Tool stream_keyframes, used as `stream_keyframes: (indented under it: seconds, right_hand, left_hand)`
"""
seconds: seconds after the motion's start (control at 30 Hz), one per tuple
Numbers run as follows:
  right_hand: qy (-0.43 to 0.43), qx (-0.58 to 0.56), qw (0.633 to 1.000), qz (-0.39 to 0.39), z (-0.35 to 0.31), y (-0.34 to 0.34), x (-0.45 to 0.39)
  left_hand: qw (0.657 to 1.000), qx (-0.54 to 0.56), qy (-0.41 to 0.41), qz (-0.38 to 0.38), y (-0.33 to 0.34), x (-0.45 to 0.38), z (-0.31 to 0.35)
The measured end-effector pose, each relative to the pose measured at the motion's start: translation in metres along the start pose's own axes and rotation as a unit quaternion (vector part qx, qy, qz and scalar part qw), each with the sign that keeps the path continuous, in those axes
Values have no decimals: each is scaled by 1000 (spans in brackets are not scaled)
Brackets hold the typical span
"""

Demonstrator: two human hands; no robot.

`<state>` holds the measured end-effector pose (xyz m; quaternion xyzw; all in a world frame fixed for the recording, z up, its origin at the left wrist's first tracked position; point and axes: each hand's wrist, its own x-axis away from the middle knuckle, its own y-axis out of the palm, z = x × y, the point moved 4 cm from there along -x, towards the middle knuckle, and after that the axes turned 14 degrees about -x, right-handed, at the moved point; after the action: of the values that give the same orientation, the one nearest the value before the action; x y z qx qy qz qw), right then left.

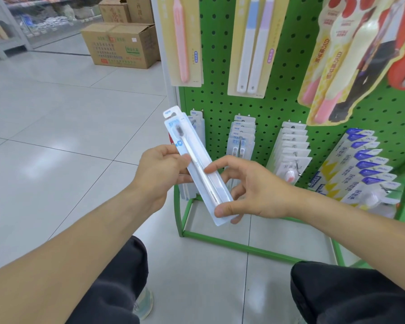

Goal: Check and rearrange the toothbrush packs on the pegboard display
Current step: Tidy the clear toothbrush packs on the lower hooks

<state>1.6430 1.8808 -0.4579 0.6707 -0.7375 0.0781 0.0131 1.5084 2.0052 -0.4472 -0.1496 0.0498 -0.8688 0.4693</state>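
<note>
A single white toothbrush pack point(192, 146) with a dark-bristled brush is held tilted in front of the green pegboard point(278, 106). My left hand point(159, 169) grips its upper middle, thumb across the front. My right hand point(250, 188) pinches its lower end between thumb and fingers. Behind it, more packs of the same kind point(195, 122) hang on the leftmost low hook. Further rows of white packs point(242, 139) point(290, 150) and blue-topped packs point(365, 164) hang to the right.
Larger packs with pink point(182, 40) and blue-and-lilac brushes point(253, 45) hang on the upper pegs, colourful packs point(351, 61) at upper right. The green rack frame point(232, 244) stands on a tiled floor. Cardboard boxes point(122, 45) sit behind on the left. My dark-trousered knees are below.
</note>
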Motion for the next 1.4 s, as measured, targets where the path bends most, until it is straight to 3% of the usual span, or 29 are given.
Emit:
stream_keyframes:
  seconds: [0.17, 0.27, 0.37, 0.47, 0.57, 0.67, 0.87, 1.13, 1.27, 1.4]
  right_hand:
    - [-10, -18, 1000, -5, -8, -1, 2]
    - [-13, -26, 996, 84, -9, -8, -1]
    - [-40, 44, 988, 140, -9, -12, -2]
    - [-109, 168, 969, 142, -11, -3, 3]
    - [-169, 201, 955, 140, -12, 9, 4]
    - [-135, 205, 962, 123, -6, 12, -1]
    - [-44, 127, 981, 138, -2, 7, -6]
    - [-84, 66, 975, 197, -4, -8, -12]
    - [-95, -2, 967, 236, -4, -23, -14]
    - [-98, -3, 963, 253, 0, -28, -13]
  left_hand:
    - [999, 14, 13, 25, -3, -2, 0]
    - [999, -25, -4, 19, -1, -3, -3]
    - [998, -59, 17, -7, 3, 3, 1]
    - [997, -52, 44, -45, 12, 12, 6]
    - [995, -56, 69, -54, 12, 12, 6]
    - [994, -52, 69, -63, 8, 10, 4]
    - [993, -49, 39, -97, 12, 10, -1]
    - [964, -102, 25, -244, 26, 19, -8]
    - [945, -177, 38, -273, 27, 21, -12]
    - [905, -341, 115, -228, 24, 13, -11]
